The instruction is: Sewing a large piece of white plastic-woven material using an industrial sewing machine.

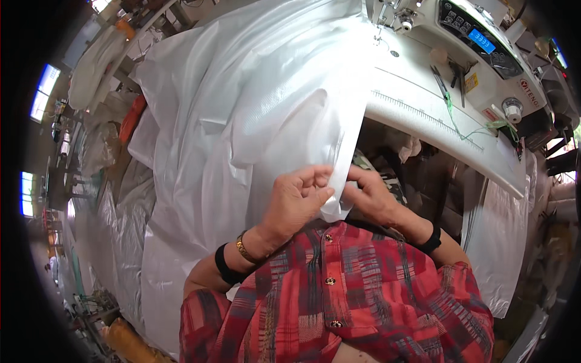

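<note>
Both hands pinch the white woven sheet's [254, 109] folded edge: left hand [295, 202] and right hand [370, 196] touching, edge apparently running away toward the sewing machine [460, 66].

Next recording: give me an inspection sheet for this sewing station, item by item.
Surface: white sewing machine bed with a printed ruler scale, partly draped.
Job's things: large white woven plastic sheet; its folded edge is pinched between both hands.
Clutter: scissors on the machine bed; more white sheets piled at left.
Hands: left hand and right hand grip the edge close to the chest.
Cables: green thread trailing across the bed.
Surroundings: machine control panel, windows far left.
</note>
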The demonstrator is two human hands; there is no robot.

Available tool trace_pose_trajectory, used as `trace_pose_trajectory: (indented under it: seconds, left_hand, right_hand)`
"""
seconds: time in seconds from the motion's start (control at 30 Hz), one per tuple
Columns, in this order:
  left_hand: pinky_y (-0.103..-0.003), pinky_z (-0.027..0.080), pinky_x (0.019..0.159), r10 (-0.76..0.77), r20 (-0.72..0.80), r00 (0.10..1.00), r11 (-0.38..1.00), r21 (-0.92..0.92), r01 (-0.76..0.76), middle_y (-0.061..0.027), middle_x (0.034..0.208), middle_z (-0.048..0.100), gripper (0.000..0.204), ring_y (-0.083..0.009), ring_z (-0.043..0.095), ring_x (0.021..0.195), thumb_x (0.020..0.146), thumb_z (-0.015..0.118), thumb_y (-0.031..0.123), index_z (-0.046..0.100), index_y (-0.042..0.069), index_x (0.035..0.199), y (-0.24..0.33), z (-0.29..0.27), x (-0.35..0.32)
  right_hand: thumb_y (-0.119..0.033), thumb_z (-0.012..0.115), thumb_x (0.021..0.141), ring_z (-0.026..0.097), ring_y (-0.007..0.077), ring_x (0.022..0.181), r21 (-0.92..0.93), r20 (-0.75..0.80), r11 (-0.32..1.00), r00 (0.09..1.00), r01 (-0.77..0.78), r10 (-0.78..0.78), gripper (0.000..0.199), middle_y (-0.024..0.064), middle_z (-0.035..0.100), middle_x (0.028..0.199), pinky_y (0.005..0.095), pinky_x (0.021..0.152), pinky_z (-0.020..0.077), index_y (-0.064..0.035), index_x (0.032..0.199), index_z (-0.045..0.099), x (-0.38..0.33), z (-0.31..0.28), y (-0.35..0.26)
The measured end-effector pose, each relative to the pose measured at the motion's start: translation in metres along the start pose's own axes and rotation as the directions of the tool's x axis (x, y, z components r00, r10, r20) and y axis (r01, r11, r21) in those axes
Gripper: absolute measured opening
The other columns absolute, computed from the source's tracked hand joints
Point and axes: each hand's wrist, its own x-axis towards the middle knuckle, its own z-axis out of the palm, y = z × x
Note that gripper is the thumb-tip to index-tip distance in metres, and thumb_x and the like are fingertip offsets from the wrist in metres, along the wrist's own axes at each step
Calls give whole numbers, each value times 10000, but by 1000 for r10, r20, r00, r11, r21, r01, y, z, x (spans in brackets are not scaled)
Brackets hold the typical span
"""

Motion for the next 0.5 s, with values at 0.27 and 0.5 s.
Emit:
trace_pose_trajectory:
  seconds: [0.27, 0.5]
  left_hand:
    - [-169, 463, 521, -36, -64, 997, 999, 22, 38, -31, 870, 583, 355, -37, 577, 602, 928, 559, -17, 513, -41, 1279, 26, 18, -12]
    - [-153, 381, 528, 201, -53, 978, 912, 374, -167, 39, 756, 515, 483, 19, 478, 623, 891, 674, 46, 505, -73, 1328, -7, 11, -10]
  right_hand:
    - [-70, 548, 844, 603, 371, 825, -133, 418, 947, 883, 292, -213, 77, 156, 594, 852, 425, 730, 486, -26, 907, 547, 8, 28, 7]
    - [-162, 595, 874, 606, 399, 821, -333, 546, 900, 836, 281, -59, 203, 197, 647, 883, 424, 740, 498, -7, 1005, 594, 6, 14, 10]
